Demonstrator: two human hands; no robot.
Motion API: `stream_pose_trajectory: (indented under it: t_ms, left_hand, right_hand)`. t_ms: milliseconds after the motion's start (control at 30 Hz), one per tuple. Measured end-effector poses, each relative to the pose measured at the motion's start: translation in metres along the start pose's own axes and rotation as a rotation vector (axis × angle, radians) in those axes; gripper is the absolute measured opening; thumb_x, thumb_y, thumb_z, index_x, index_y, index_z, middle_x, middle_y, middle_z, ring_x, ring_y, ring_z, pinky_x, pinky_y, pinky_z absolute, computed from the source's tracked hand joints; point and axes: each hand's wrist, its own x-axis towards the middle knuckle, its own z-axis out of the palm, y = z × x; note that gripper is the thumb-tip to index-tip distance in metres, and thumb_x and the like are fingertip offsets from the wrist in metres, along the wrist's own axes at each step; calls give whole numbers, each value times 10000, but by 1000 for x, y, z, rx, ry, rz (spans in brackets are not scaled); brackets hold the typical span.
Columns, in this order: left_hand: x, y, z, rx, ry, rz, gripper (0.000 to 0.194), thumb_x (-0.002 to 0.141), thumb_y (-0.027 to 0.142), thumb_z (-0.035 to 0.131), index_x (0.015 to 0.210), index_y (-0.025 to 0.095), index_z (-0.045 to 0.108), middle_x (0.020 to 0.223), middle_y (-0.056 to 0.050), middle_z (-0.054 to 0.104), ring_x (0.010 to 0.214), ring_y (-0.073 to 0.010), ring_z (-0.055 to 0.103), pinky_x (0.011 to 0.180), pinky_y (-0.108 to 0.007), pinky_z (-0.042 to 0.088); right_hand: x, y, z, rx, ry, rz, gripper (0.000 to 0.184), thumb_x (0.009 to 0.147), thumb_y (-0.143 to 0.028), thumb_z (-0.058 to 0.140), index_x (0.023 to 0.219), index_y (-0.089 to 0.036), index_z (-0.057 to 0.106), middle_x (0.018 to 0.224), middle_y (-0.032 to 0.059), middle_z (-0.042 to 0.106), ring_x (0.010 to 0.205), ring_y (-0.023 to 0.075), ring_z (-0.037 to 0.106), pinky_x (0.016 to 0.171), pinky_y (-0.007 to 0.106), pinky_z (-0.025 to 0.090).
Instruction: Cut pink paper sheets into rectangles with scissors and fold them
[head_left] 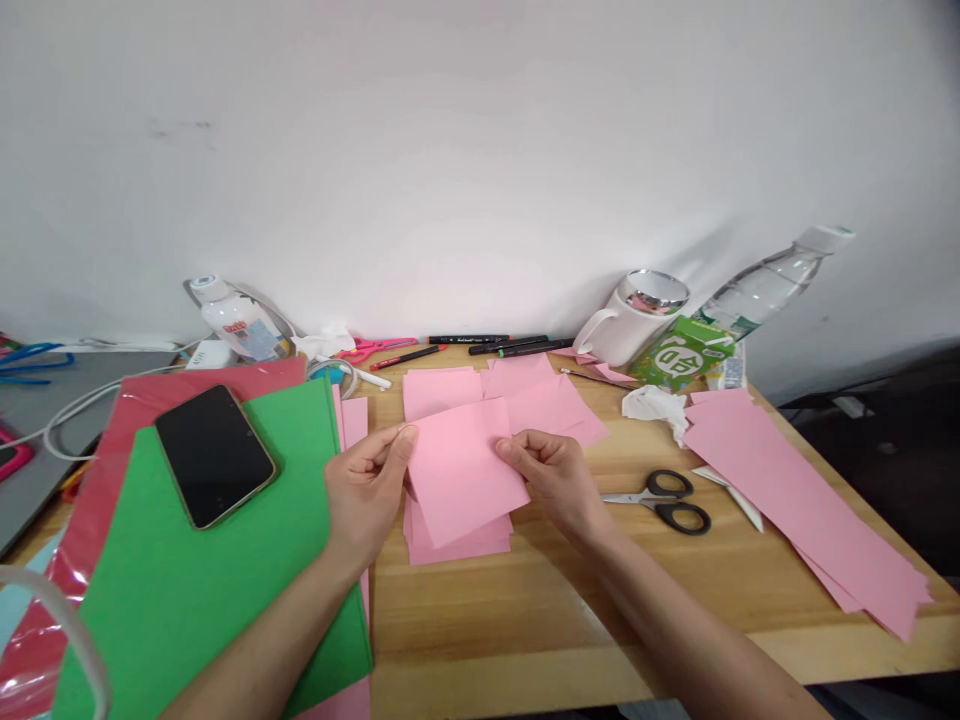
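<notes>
A square of pink paper (466, 470) is held up over the desk between my two hands. My left hand (367, 490) pinches its left edge near the upper corner, thumb on top. At the right edge my right hand (551, 475) grips it between thumb and fingers. Beneath it lies a stack of pink paper squares (459, 552), partly hidden by the held sheet. More pink squares (441, 392) lie just behind, with loose pink pieces (559, 405) to their right. Black-handled scissors (667, 500) rest right of my right hand.
Left are green paper sheets (225, 580) with a phone (216, 455) on top. Long pink strips (802, 500) lie right. Along the wall stand a white bottle (240, 318), several pens (517, 345), pink scissors (375, 347), a mug (626, 325), a green box (684, 355) and a water bottle (772, 280).
</notes>
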Motion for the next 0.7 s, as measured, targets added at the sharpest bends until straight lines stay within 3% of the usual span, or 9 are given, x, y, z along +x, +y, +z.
stream_pose_trajectory:
  t_ms: [100, 267, 500, 700]
  left_hand:
    - [0, -2, 0, -38, 14, -20, 201, 750, 322, 625, 838, 177, 733, 621, 33, 664, 555, -87, 519, 507, -173, 409]
    - [5, -1, -3, -56, 69, -21, 166, 754, 325, 624, 777, 196, 726, 567, 56, 598, 522, -69, 467, 489, -167, 368]
    - [3, 3, -2, -124, 84, -22, 165, 757, 316, 625, 715, 183, 713, 471, 64, 507, 445, -59, 427, 426, -167, 351]
    - [3, 4, 1, -252, 37, -77, 157, 763, 302, 622, 782, 177, 715, 423, 75, 511, 349, -61, 448, 343, -168, 359]
  right_hand:
    - [1, -1, 0, -3, -3, 15, 444, 731, -492, 613, 513, -172, 396, 502, -68, 299, 472, 57, 244, 445, 220, 168]
    - [0, -3, 1, 70, -182, 43, 363, 741, -484, 609, 616, -155, 518, 552, -48, 455, 499, 71, 405, 472, 200, 320]
    - [-3, -5, 4, 68, -51, 25, 343, 719, -445, 655, 584, -165, 509, 460, -31, 551, 419, 93, 507, 450, 208, 394]
    - [0, -4, 3, 23, -10, -24, 381, 771, -449, 597, 545, -181, 449, 423, -54, 489, 406, 74, 399, 434, 200, 325]
